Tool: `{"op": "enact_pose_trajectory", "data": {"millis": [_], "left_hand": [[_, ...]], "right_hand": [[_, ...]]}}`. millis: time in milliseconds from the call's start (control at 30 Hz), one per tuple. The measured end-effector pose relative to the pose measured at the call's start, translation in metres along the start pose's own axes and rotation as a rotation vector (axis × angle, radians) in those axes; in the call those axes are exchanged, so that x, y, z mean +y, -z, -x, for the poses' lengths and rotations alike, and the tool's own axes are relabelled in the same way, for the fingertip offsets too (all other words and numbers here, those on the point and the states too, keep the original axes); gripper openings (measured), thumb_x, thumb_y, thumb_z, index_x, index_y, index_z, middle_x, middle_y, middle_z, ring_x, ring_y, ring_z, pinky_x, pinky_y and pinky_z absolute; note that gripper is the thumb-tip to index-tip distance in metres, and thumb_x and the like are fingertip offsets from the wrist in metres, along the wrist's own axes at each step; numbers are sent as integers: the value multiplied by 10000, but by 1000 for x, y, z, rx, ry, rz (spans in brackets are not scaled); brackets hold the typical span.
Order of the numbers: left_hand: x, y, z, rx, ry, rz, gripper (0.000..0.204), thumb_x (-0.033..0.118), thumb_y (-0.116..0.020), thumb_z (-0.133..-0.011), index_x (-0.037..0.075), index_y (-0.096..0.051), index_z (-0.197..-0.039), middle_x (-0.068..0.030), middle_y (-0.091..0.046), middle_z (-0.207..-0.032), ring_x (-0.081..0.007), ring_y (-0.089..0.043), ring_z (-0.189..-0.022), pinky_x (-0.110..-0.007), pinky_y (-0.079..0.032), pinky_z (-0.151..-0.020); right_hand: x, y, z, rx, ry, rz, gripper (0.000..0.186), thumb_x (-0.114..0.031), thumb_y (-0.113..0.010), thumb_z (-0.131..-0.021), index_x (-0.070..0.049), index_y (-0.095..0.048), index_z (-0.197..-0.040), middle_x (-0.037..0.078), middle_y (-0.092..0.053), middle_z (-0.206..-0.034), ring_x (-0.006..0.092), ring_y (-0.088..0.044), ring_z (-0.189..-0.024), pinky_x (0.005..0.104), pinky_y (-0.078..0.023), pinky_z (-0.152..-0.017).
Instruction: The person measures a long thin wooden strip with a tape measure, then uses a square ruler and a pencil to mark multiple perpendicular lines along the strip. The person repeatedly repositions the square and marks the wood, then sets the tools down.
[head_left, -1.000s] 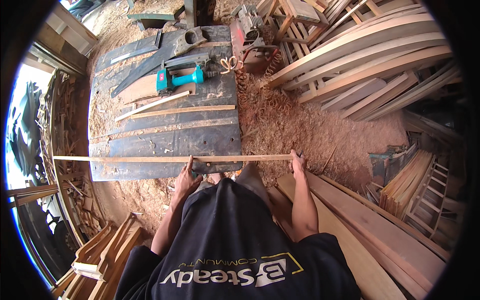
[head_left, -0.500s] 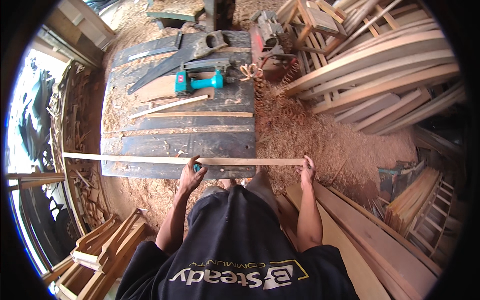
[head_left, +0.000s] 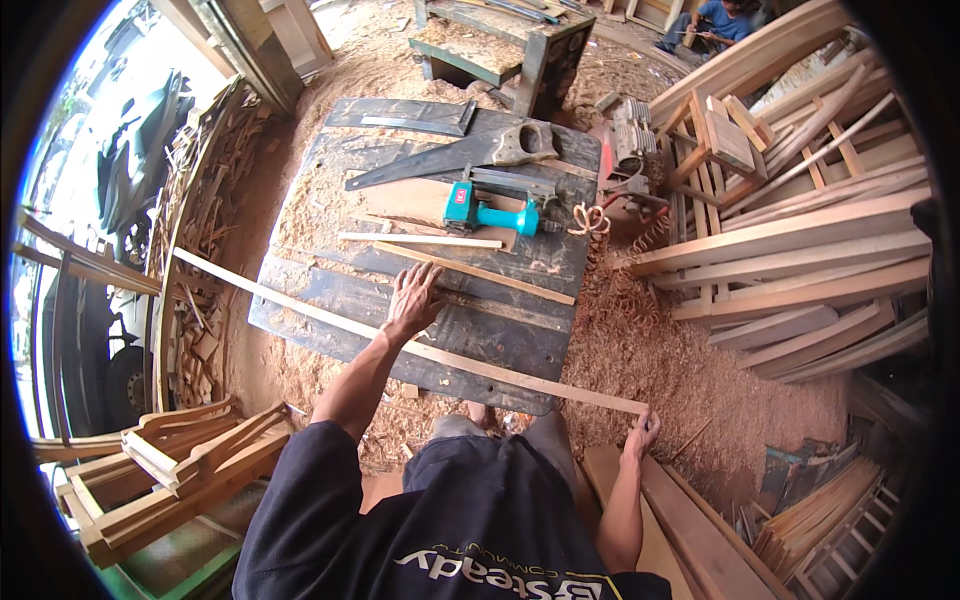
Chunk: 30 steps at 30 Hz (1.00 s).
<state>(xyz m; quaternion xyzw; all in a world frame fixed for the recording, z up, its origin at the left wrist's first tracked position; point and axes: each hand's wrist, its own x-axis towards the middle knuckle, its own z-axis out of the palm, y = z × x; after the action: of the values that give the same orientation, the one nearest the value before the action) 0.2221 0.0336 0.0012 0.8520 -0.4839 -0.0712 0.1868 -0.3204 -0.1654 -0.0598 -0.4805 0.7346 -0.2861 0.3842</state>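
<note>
My right hand [head_left: 644, 432] pinches the long strip [head_left: 480, 368] at its near-right end; it slants far left, crossing both table [head_left: 490, 338] side edges. My empty left hand [head_left: 411, 298] spreads beside a shorter strip [head_left: 505, 280].

One left hand [head_left: 413, 297], one right hand [head_left: 645, 432], so that's two we have here! We make it one long wooden strip [head_left: 500, 372], then two shorter strips [head_left: 420, 240], yes, two, and one flat board [head_left: 405, 199]. One handsaw [head_left: 430, 163], one teal nail gun [head_left: 495, 214], one metal square [head_left: 430, 126], and we count one dark surface [head_left: 480, 340] under them. Further out we spot one air compressor [head_left: 628, 140], one vehicle wheel [head_left: 126, 385] and one other person [head_left: 718, 22]!
</note>
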Motion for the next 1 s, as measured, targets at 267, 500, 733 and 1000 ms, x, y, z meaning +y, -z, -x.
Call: {"op": "enact_pose_trajectory", "data": {"millis": [267,500,733,1000], "left_hand": [[46,-24,43,335,78,235,419,54,-642,-807,129,-600,-1218,-119,-550,-1315,-328,-498,-1243,-511,-344,-1044],[86,-44,94,165,58,201,406,170,-637,-917,92,-574,-1311,-159,-517,-1427,-370,-391,-1426,-529,-228,-1197],[98,-47,54,228,123,73,187,192,-654,-912,102,-642,-1075,-103,-629,-1121,-313,-561,-1121,-475,-364,-978],[149,-88,-34,336,383,184,113,226,-651,-914,118,-635,-946,-88,-571,-926,-287,-557,-928,-435,-391,-844]], "right_hand": [[-38,5,18,-321,-538,-588,365,-394,-598,-1023,-133,-545,-1272,109,-608,-1166,241,-653,-975,382,-554,-786],[-80,-46,-51,-523,-366,-542,306,-358,-579,-1037,-71,-596,-1140,78,-656,-977,221,-684,-909,363,-576,-787],[-121,-67,-78,-622,-477,-131,343,-391,-557,-1041,-55,-617,-1008,93,-700,-871,247,-738,-855,373,-611,-683],[-258,-83,-67,-643,136,338,347,-319,-662,-988,-6,-630,-842,71,-603,-627,198,-623,-460,344,-508,-429]]}}
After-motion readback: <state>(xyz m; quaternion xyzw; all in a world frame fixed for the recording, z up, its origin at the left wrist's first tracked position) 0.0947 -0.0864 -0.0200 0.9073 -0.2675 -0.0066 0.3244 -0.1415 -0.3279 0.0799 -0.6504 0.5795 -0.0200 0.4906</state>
